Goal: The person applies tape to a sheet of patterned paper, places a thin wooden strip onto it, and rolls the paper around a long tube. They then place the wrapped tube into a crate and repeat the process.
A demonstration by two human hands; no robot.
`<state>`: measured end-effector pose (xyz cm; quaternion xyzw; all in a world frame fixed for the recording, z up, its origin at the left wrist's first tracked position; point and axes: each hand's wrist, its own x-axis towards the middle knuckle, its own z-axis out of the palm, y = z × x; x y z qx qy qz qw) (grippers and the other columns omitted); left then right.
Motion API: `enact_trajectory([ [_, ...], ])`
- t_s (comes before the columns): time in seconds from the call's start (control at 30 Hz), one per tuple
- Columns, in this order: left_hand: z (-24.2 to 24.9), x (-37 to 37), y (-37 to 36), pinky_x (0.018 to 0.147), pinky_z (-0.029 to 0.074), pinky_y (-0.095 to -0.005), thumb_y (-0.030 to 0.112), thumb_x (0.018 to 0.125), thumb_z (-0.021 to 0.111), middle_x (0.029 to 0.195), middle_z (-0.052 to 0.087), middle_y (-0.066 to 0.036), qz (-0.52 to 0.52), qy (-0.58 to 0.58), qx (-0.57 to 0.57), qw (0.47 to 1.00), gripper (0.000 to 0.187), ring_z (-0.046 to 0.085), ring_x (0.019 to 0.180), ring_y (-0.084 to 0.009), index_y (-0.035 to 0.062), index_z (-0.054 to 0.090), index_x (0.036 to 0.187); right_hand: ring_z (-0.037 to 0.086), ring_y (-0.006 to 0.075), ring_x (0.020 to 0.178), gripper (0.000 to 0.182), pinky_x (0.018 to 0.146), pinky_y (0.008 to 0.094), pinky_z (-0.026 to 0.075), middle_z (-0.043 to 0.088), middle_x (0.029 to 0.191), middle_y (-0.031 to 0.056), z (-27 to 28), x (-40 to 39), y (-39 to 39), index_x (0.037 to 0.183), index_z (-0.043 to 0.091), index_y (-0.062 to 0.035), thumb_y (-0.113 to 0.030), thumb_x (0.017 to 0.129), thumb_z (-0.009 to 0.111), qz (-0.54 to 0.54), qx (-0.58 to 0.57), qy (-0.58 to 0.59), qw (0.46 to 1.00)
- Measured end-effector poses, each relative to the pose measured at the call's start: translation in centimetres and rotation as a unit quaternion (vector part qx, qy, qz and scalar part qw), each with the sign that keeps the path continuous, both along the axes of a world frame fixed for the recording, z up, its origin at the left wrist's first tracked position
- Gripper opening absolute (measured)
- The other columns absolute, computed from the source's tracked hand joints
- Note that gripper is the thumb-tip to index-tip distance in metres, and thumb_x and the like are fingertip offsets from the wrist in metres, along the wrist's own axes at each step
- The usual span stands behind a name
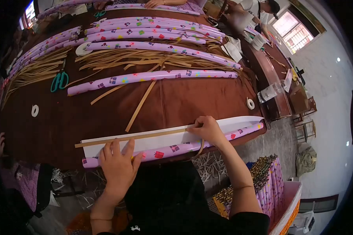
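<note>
A partly unrolled roll of lilac gift wrap (172, 149) lies along the near table edge, its white inner side (161, 141) facing up. A narrow brown strip (155, 134) runs along the far edge of that white side and sticks out past its left end. My left hand (119, 164) rests spread over the roll, fingertips on the strip. Farther right, my right hand (208, 129) pinches the strip against the white paper. A loose brown end hangs over the roll below my right hand.
Wrapped rolls (153, 77) and loose brown strips (133, 60) cover the table's far side. Green-handled scissors (59, 81) and white tape rolls (35, 111) (250, 103) lie around. A bin (292, 203) of finished rolls stands lower right. Other people work across the table.
</note>
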<state>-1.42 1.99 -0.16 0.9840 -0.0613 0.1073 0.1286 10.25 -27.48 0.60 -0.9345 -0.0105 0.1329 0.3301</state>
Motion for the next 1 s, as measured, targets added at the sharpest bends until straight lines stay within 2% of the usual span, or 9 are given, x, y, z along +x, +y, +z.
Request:
enact_trajectory([
  [0.1, -0.4, 0.2, -2.0, 0.096, 0.040, -0.0492, 0.032, 0.086, 0.063, 0.119, 0.056, -0.019, 0.021, -0.067, 0.061, 0.996, 0.040, 0.050, 0.112, -0.0359, 0.0047, 0.066, 0.116, 0.065, 0.0254, 0.060, 0.030, 0.060, 0.0354, 0.050, 0.064, 0.063, 0.0152, -0.3, 0.0, -0.2, 0.071, 0.068, 0.0016, -0.026, 0.071, 0.079, 0.016, 0.004, -0.033, 0.999],
  [0.3, -1.1, 2.0, -9.5, 0.094, 0.043, -0.0425, 0.026, 0.083, 0.060, 0.109, 0.061, -0.016, -0.112, -0.095, -0.057, 0.987, 0.042, 0.055, 0.105, -0.0313, -0.0061, 0.064, 0.109, 0.065, 0.0266, 0.061, 0.032, 0.060, 0.0366, 0.051, 0.064, 0.063, 0.0150, -0.6, -0.1, -0.1, 0.070, 0.066, 0.0021, -0.027, 0.070, 0.080, 0.005, -0.003, -0.029, 1.000],
  [0.37, -1.1, 2.4, -10.7, 0.094, 0.043, -0.0428, 0.027, 0.083, 0.060, 0.109, 0.060, -0.016, -0.106, -0.102, -0.060, 0.987, 0.043, 0.055, 0.105, -0.0314, -0.0063, 0.063, 0.110, 0.056, 0.0151, 0.056, 0.031, 0.054, 0.0325, 0.045, 0.058, 0.060, 0.0095, -0.1, -0.2, 0.1, 0.069, 0.061, 0.0046, -0.020, 0.073, 0.080, 0.026, 0.020, -0.055, 0.998],
  [0.47, -1.6, 2.9, -11.9, 0.095, 0.042, -0.0440, 0.028, 0.084, 0.060, 0.113, 0.060, -0.015, -0.095, -0.084, -0.070, 0.990, 0.046, 0.054, 0.107, -0.0314, -0.0059, 0.062, 0.114, 0.062, 0.0264, 0.059, 0.029, 0.056, 0.0368, 0.048, 0.062, 0.065, 0.0139, -0.9, -0.4, -0.2, 0.067, 0.064, 0.0006, -0.023, 0.071, 0.080, 0.042, -0.017, -0.122, 0.991],
  [0.53, -2.1, 2.8, -11.7, 0.097, 0.041, -0.0442, 0.030, 0.085, 0.060, 0.117, 0.058, -0.015, -0.094, -0.103, -0.034, 0.990, 0.047, 0.054, 0.109, -0.0315, -0.0052, 0.061, 0.117, 0.063, 0.0323, 0.061, 0.030, 0.058, 0.0412, 0.049, 0.063, 0.065, 0.0145, -0.8, -1.0, 0.2, 0.064, 0.064, -0.0027, -0.027, 0.070, 0.080, 0.096, -0.110, -0.262, 0.954],
  [0.6, -2.2, 2.7, -11.9, 0.098, 0.041, -0.0447, 0.030, 0.085, 0.060, 0.119, 0.058, -0.014, -0.087, -0.092, -0.035, 0.991, 0.048, 0.053, 0.111, -0.0317, -0.0054, 0.060, 0.118, 0.063, 0.0336, 0.065, 0.032, 0.060, 0.0440, 0.050, 0.062, 0.064, 0.0134, -0.1, -1.7, 1.2, 0.062, 0.063, -0.0044, -0.030, 0.069, 0.079, 0.068, -0.188, -0.264, 0.944],
  [0.77, -2.5, 2.7, -11.8, 0.098, 0.043, -0.0448, 0.030, 0.085, 0.058, 0.119, 0.057, -0.014, -0.087, -0.098, -0.025, 0.991, 0.048, 0.053, 0.113, -0.0328, -0.0050, 0.061, 0.118, 0.066, 0.0315, 0.074, 0.031, 0.061, 0.0432, 0.051, 0.064, 0.069, 0.0131, 1.1, -1.7, 1.1, 0.065, 0.065, -0.0050, -0.033, 0.072, 0.077, 0.041, -0.228, -0.173, 0.957],
  [0.87, -2.4, 2.8, -11.7, 0.097, 0.043, -0.0450, 0.031, 0.085, 0.058, 0.119, 0.057, -0.014, -0.087, -0.093, -0.019, 0.992, 0.048, 0.053, 0.113, -0.0332, -0.0048, 0.061, 0.118, 0.066, 0.0303, 0.070, 0.028, 0.065, 0.0408, 0.053, 0.064, 0.068, 0.0132, 1.4, -1.5, -0.7, 0.072, 0.069, -0.0034, -0.030, 0.072, 0.077, 0.100, -0.164, -0.196, 0.962],
  [1.0, -2.7, 2.8, -11.8, 0.097, 0.044, -0.0454, 0.032, 0.085, 0.057, 0.119, 0.058, -0.014, -0.084, -0.100, -0.011, 0.991, 0.049, 0.053, 0.113, -0.0331, -0.0042, 0.062, 0.118, 0.065, 0.0169, 0.068, 0.016, 0.062, 0.0325, 0.051, 0.067, 0.077, 0.0078, 5.6, -1.0, -5.6, 0.092, 0.072, 0.0001, -0.013, 0.083, 0.071, 0.127, -0.012, 0.020, 0.992],
])
